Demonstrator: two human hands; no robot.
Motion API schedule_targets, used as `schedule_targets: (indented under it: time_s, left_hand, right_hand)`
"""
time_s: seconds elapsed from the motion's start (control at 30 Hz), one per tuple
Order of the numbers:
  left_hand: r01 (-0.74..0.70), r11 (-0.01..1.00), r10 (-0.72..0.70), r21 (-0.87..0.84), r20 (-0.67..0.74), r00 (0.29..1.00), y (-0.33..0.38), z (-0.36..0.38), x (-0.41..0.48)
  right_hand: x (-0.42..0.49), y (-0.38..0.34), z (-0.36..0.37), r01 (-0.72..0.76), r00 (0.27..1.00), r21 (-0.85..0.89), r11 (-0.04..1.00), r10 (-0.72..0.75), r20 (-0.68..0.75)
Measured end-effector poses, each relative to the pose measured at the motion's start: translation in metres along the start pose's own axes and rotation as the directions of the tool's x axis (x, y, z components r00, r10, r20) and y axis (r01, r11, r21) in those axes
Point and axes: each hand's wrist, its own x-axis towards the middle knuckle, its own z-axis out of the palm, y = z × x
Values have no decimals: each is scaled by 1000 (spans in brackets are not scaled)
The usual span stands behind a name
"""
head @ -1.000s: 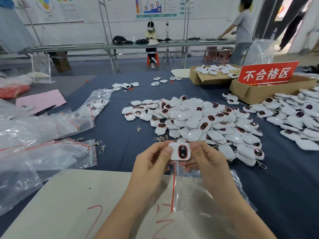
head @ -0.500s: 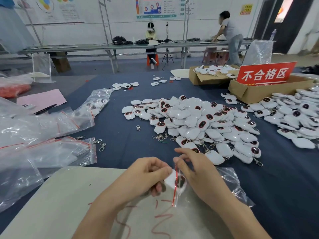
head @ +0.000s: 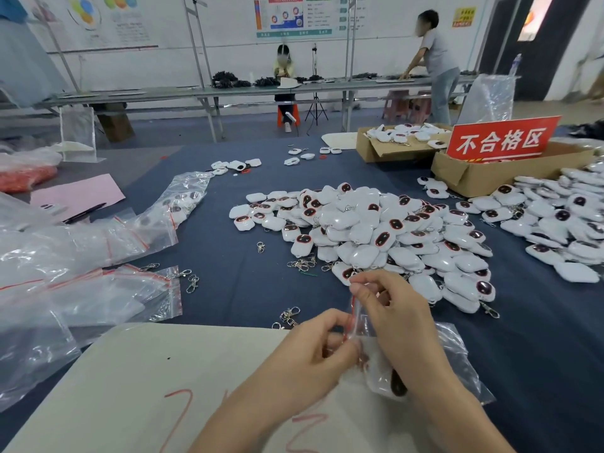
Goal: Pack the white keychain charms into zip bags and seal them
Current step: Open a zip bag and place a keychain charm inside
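Far L: bag heap (head: 75, 256) on the blue cloth (head: 235, 299). L hand (head: 313, 358), fingers curled, pinches the zip bag (head: 353, 317) at its red seal strip. White charm (head: 387, 377) sits low inside it. R hand (head: 398, 318) pinches the bag's top edge w/ thumb & fingertips. Just behind: loose charm pile (head: 376, 233); far R, red sign (head: 500, 138).

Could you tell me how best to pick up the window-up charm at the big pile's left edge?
Probably pinch the charm across its side edges, from above and the left: it lies flat, window up, with bare blue cloth on that side and the pile crowding its right.
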Motion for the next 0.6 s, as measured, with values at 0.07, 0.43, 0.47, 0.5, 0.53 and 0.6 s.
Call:
schedule_targets:
  time_s: [0.07,0.43,0.47,0.5,0.53,0.6]
  left_hand:
    - [-18,993,20,113,-19,1000,-2,0,0]
    - [111,818,208,565,-469,858,-23,-25,16]
    - [112,799,197,591,-434,879,-23,-24,21]
    - [104,773,195,626,-390,900,-20,-23,28]
    - [87,744,198,662,-344,918,-17,-22,36]
    - [56,679,189,732,-248,950,-8,-21,54]
  right_hand:
    - [0,-1,0,6,1000,-14,1000,-6,9]
    - [3,0,-8,13,998,-115,993,-19,-59]
    - [4,0,-11,14,994,-134,991,-28,-110]
    - [5,0,-14,5,990,-159,987,-28,-139]
    - [5,1,-17,-6,990,-197,980,-23,-141]
    - [6,5,-20,-13,995,-293,956,-16,-96]
